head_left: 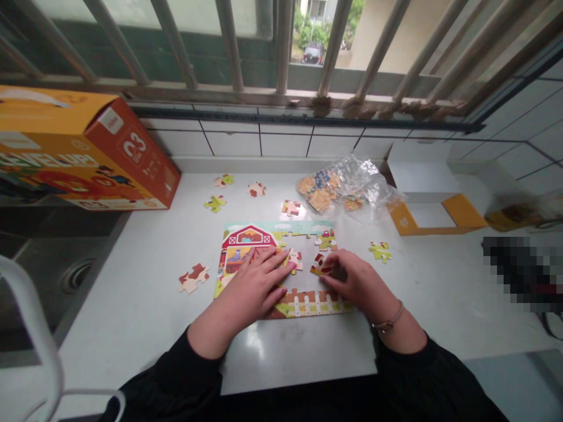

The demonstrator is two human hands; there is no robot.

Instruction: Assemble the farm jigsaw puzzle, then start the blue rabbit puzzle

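Note:
A partly joined jigsaw puzzle with a red barn and a white fence lies on the white counter. Flat across its left half rests my left hand, fingers stretched out and covering part of the barn. Between the thumb and fingers of my right hand is a red, white and yellow puzzle piece, held over the gap in the puzzle's middle. A pale cow piece sits beside my left fingertips. In the upper right of the puzzle is a piece with a red tractor.
Loose pieces lie around: a brown-spotted one left, a green one right, several behind. A clear bag of pieces and a yellow-white open box stand at the back. An orange carton is near the sink.

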